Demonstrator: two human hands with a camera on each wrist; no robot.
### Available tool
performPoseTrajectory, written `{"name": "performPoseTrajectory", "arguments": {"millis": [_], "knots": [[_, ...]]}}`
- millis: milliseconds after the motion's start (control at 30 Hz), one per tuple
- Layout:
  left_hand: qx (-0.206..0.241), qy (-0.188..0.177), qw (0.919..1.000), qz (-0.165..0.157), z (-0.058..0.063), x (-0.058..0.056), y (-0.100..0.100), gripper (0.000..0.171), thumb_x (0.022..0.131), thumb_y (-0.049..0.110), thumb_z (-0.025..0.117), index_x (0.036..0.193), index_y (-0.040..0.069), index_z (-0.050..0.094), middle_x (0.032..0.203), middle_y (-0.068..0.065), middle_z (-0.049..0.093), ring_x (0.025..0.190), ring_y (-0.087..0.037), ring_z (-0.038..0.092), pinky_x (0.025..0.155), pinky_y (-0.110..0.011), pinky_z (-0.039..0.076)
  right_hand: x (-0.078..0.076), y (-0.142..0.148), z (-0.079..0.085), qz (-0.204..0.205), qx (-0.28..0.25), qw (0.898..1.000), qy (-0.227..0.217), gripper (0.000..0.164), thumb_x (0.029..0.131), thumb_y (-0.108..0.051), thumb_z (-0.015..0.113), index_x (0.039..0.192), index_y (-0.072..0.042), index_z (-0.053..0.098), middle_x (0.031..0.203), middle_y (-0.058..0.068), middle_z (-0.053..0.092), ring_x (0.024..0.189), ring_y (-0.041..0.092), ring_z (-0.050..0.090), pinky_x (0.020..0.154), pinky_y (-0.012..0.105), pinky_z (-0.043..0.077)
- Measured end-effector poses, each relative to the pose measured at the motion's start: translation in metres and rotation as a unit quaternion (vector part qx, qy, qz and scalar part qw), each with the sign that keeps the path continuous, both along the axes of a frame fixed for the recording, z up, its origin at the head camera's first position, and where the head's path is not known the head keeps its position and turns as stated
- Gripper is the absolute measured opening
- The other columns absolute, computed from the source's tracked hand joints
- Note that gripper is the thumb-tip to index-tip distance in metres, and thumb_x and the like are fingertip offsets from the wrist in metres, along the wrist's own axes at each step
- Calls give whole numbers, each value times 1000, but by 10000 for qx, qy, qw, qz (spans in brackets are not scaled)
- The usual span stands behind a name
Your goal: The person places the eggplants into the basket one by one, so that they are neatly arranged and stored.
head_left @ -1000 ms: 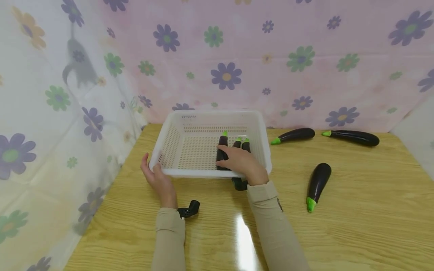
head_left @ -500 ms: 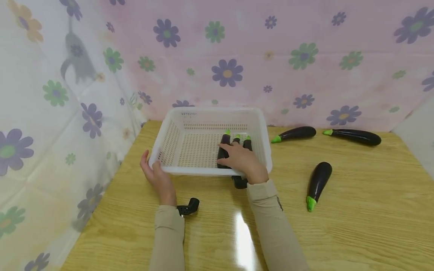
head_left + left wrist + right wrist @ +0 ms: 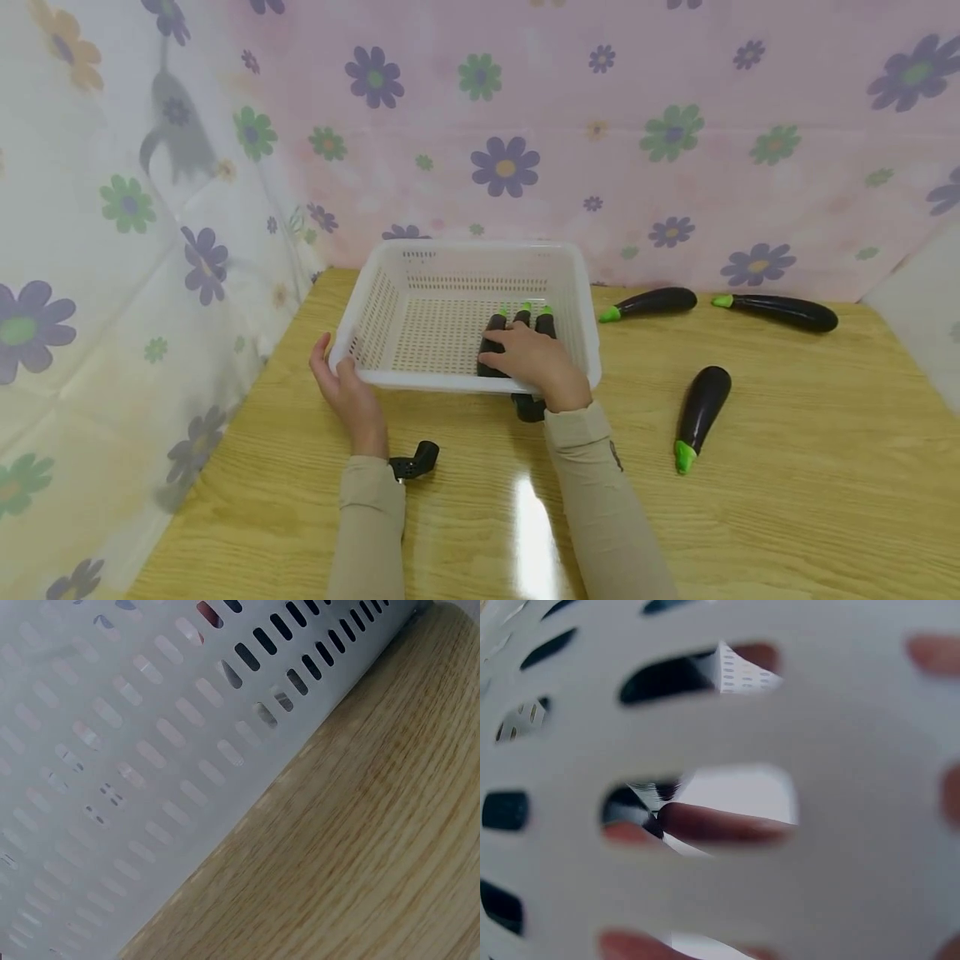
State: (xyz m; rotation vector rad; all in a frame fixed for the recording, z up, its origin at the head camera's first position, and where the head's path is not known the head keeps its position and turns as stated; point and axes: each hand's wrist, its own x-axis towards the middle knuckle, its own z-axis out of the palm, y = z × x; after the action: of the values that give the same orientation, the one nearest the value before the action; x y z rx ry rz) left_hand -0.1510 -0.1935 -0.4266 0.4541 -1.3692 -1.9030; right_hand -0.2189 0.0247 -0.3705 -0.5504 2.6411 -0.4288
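Note:
A white perforated plastic basket (image 3: pixel 420 382) stands on the table by the back wall. My left hand (image 3: pixel 357 408) holds its front left corner, thumb at the rim and fingers along the outer side. Inside, my right hand (image 3: pixel 536 358) reaches over the front rim and grips the leftmost eggplant (image 3: pixel 491 342), fingertips across its dark body. Two more eggplants, a middle one (image 3: pixel 522 315) and a right one (image 3: pixel 547 324), lie beside it, partly hidden under the hand. Through the basket's slots the right wrist view shows a blurred finger (image 3: pixel 720 825) and dark shapes.
Right of the basket, one eggplant (image 3: pixel 652 303) lies near the wall and another (image 3: pixel 783 312) farther right. A third eggplant (image 3: pixel 702 417) lies nearer the front, green stem toward me. Patterned cloth walls (image 3: pixel 420 192) border the wooden table (image 3: pixel 817 467) behind and at left.
The leftmost eggplant has slid a little toward the front of the basket under my right hand, its stem end now about level with the other two. My left hand stays at the corner.

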Motion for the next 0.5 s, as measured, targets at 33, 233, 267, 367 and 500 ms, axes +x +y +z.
{"name": "performPoseTrajectory", "arguments": {"millis": [33, 233, 267, 367, 500], "knots": [[-15, -41, 10000, 2, 0, 1, 0, 44, 86, 4, 30, 125, 23, 41, 122, -5, 45, 108, -23, 47, 89, -41, 36, 0, 0, 0, 4, 7, 10000, -24, 53, 88, -49, 44, 137, -30, 36, 143, 12, 26, 118, 33, 40, 87, 51, 36], [-45, -52, 10000, 4, 2, 1, -1, 43, 86, 3, 31, 123, 21, 42, 120, -6, 46, 107, -23, 48, 89, -42, 37, 1, -1, 0, -40, -84, 10000, -4, 51, 88, -48, 45, 135, -28, 39, 142, 11, 27, 118, 32, 41, 88, 49, 36], [-66, -32, 10000, -16, 2, 1, -1, 42, 86, 3, 31, 122, 21, 43, 120, -6, 46, 107, -24, 48, 89, -42, 37, 1, -1, 0, -57, -119, 9999, 30, 50, 88, -47, 45, 134, -27, 41, 142, 11, 28, 117, 31, 41, 88, 49, 37], [-147, -44, 9999, -49, 3, -1, -2, 41, 86, 3, 32, 122, 20, 44, 120, -6, 46, 108, -24, 47, 89, -41, 37, 1, 0, 0, -109, -203, 9997, 96, 47, 88, -46, 46, 131, -26, 45, 141, 10, 29, 119, 31, 40, 89, 50, 35], [-118, -147, 9998, -74, 3, 0, -2, 41, 86, 3, 31, 122, 20, 43, 121, -4, 46, 109, -22, 47, 90, -41, 36, 1, 0, 0, -64, -329, 9993, 143, 45, 89, -44, 46, 128, -23, 49, 139, 10, 33, 122, 30, 37, 91, 49, 34]]}}
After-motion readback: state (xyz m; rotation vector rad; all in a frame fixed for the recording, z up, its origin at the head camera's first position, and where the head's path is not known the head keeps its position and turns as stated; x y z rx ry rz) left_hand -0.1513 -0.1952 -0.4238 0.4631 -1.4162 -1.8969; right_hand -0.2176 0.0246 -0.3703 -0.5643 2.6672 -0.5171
